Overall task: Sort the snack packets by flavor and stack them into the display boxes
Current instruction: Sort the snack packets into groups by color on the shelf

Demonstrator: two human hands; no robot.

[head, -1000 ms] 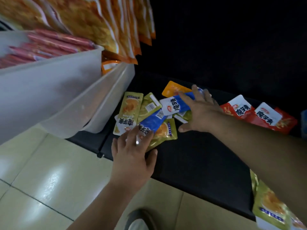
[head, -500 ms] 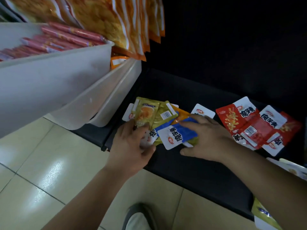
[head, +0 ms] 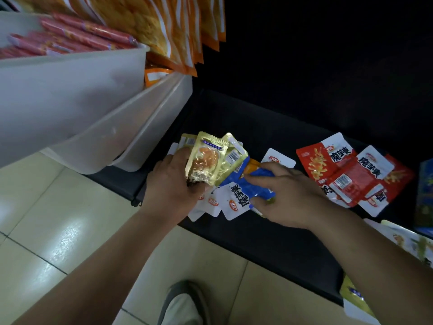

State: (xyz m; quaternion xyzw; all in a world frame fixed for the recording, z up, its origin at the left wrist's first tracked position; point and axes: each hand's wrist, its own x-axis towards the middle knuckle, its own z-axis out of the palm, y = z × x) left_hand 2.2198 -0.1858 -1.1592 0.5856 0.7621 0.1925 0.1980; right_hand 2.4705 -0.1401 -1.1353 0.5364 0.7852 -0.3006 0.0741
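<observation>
Looking down from the head camera, I see the yellow-green packets [head: 207, 160] fanned upright in the left grip [head: 174, 184], whose fingers are curled round their lower ends, grasping the bundle above the near edge of the black surface [head: 257, 245]. Just to their right, touching the fan, a blue packet [head: 248, 187] with a white printed end is pinched and crumpled in the right grip [head: 288, 198], forefinger stretched across its top and the other fingers tucked under it. An orange packet [head: 254, 164] peeks out behind the blue one, and a white packet corner [head: 278, 159] lies just beyond the right knuckles. More white packet ends [head: 203, 208] stick out beneath both hands; I cannot tell whether these lie on the surface or belong to the held bundles. Further right, apart from the hands, a loose heap of red packets [head: 346, 172] lies overlapping on the same surface. At the lower right edge, green packets [head: 358, 299] are partly hidden by the right forearm. Up on the left, white display boxes [head: 70, 102] lean out over the surface's end; the upper one carries red sausage sticks [head: 77, 35], blurred, and orange bags [head: 152, 24] hang in a row behind them. Below the arms are the pale tiled floor [head: 58, 219] and the toe of a shoe [head: 185, 301].
</observation>
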